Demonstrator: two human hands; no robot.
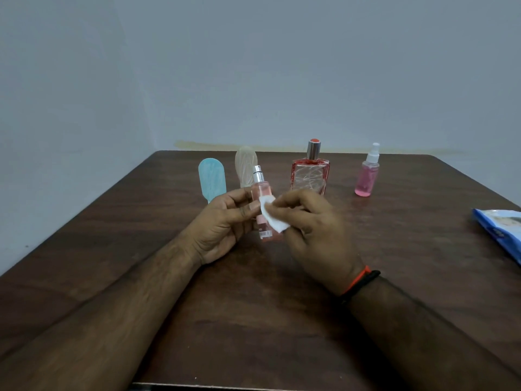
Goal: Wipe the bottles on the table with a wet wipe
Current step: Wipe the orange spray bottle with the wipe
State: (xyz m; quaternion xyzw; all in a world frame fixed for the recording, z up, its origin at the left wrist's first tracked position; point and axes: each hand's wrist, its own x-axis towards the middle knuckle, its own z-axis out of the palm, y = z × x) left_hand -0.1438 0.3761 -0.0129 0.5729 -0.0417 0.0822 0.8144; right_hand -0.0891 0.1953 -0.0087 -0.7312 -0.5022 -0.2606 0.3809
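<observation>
My left hand (225, 224) grips a slim pink spray bottle (261, 190) with a silver nozzle, held upright above the table's middle. My right hand (313, 230) pinches a folded white wet wipe (270, 214) and presses it against the bottle's side. The bottle's lower part shows between my hands, with a small label near its base. Behind stand a blue oval bottle (212, 179), a pale ribbed bottle (244, 165), a red square perfume bottle (310, 173) with a silver cap, and a small pink spray bottle (367, 176).
The dark wooden table (253, 320) runs to a pale wall behind. A blue wet wipe packet (500, 230) lies at the right edge. My right wrist wears an orange and black band (358, 283).
</observation>
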